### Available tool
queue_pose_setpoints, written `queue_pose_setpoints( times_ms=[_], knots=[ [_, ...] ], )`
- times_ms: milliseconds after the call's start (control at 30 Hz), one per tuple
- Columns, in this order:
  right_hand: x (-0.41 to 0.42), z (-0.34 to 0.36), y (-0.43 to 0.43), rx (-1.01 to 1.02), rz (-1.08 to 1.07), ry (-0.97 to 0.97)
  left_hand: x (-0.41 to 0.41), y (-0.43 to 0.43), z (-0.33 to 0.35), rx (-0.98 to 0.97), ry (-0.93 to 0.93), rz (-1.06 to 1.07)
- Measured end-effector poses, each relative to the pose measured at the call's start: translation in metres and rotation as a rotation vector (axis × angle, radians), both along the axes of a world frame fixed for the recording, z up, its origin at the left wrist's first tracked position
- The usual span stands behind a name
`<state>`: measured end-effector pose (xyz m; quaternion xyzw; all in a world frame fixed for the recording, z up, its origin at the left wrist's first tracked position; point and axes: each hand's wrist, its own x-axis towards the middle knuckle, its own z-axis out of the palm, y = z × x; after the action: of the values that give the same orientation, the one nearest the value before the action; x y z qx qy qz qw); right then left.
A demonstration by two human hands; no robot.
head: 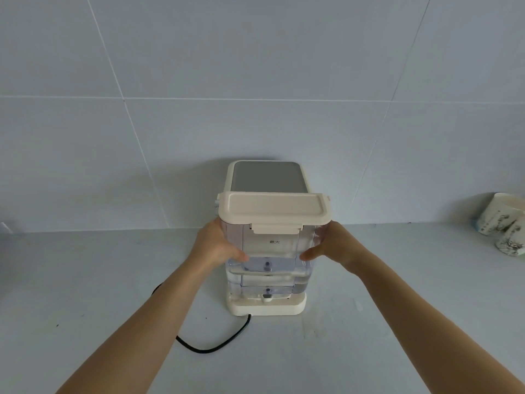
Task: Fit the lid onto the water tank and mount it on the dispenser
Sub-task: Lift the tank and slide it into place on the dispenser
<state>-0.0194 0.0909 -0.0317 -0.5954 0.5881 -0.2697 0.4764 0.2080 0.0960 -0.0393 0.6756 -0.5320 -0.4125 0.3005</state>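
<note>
A clear plastic water tank (270, 248) wears a cream lid (274, 209) with a front latch clipped down. My left hand (217, 245) grips its left side and my right hand (332, 244) grips its right side. The tank stands upright over the cream dispenser's base (268, 307), its bottom close to the base; I cannot tell whether it is fully seated. Behind it rises the dispenser's body with a grey top panel (267, 176). There is water in the lower part of the tank.
A black power cable (210, 346) curls across the grey counter in front of the dispenser's left corner. Two patterned paper cups (502, 223) lie at the far right against the tiled wall (255, 81).
</note>
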Motion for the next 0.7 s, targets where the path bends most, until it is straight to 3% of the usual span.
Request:
queue_pose_setpoints(
  times_ms=[300,700],
  knots=[
    [0.002,-0.017,-0.01,0.03,-0.013,0.016,0.003,-0.003,-0.011,0.021,-0.09,-0.022],
    [0.001,-0.029,-0.009,0.021,0.002,0.067,0.002,0.0,-0.018,0.008,-0.069,-0.04]
  ],
)
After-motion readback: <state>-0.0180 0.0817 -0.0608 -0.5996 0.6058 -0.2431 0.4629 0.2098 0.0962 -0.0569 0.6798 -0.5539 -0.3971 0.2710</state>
